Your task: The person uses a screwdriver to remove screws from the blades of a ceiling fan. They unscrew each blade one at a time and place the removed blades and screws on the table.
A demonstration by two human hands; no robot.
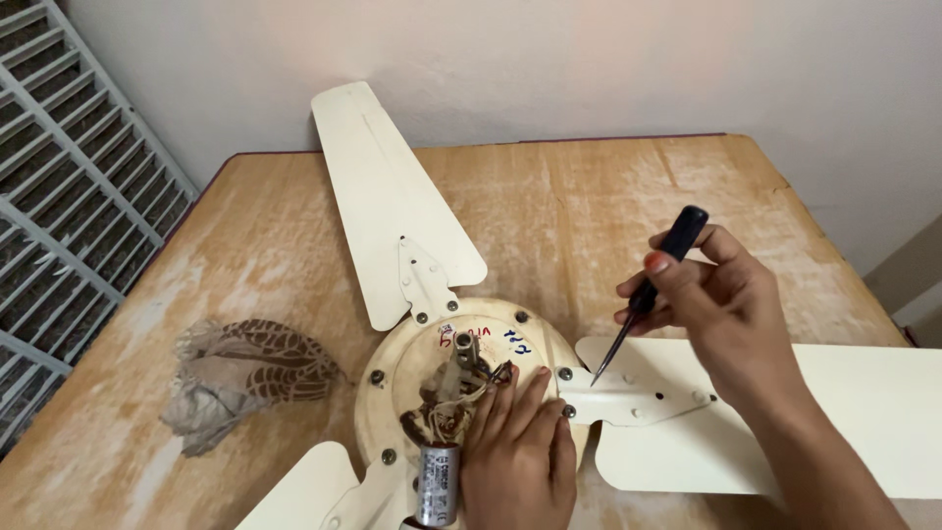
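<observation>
Ceiling fan laid on a worn wooden table (608,196), seen from above. Nearest the viewer, the left hand (518,453) lies flat on the cream motor housing (392,388), fingers extended and released, pressing down beside the central shaft (465,349) and its tangle of wires (446,402); a small grey capacitor (439,483) sits just left of the wrist. To the right, the right hand (721,304) grasps a black-handled screwdriver (650,292) in a pinch of thumb and fingers. The tool's long axis runs obliquely, handle up and to the right, tip down and to the left. The tip hangs just above the blade bracket (628,397), near the screw (564,374) at the housing's rim, which lies below and left of the tip; the right hand is the nearer of the two to that screw's line of approach. Three cream blades radiate outward: right blade (844,412), far blade (378,196), near-left blade (299,491). A crumpled patterned cloth (240,378) rests left of the fan, apart from it. A metal grille (69,196) stands beyond the table's left edge.
</observation>
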